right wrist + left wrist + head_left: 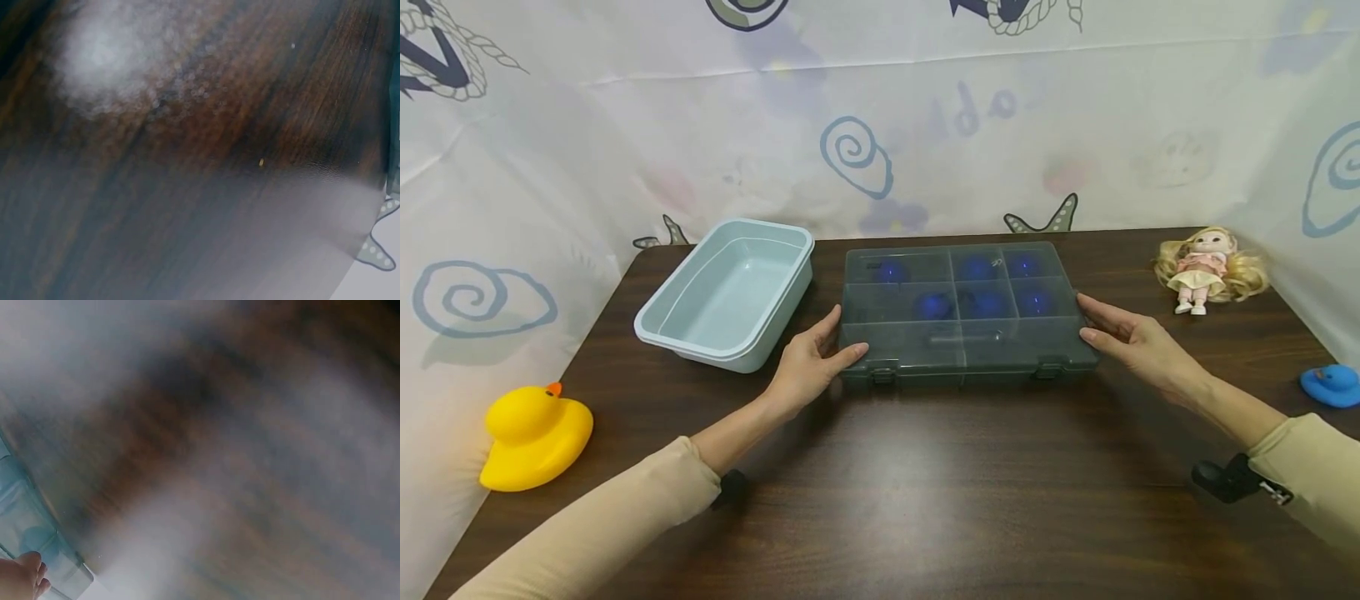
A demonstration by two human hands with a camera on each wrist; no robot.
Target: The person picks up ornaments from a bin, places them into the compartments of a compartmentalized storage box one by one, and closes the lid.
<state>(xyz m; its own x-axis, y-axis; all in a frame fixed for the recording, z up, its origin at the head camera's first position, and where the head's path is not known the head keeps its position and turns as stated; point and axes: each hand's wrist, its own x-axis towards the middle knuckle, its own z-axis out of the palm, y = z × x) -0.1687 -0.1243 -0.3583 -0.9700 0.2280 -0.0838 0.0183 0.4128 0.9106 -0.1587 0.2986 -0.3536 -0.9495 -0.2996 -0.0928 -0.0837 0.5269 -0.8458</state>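
A dark translucent compartment box (pixel 901 335) with a latched lid lies on the table, closed. Through the lid, several round blue objects (pixel 936 306) show in separate compartments. My left hand (pixel 805 367) grips the box's front left corner, thumb over the lid's edge and fingers along the side. At the right side, my right hand (pixel 1138 337) holds the box with fingers and thumb against its edge. The left wrist view catches only a bit of the left hand (pixel 22 578) and the box. In the right wrist view the right hand is out of frame.
A pale blue plastic basin (pixel 730 287) stands on the dark wooden table (pixel 910 500), left of the box. A yellow rubber duck (pixel 535 437) sits at the left edge. At the right are a blond doll (pixel 1201 271) and a small blue duck (pixel 1332 385). A patterned curtain (pixel 925 150) hangs behind.
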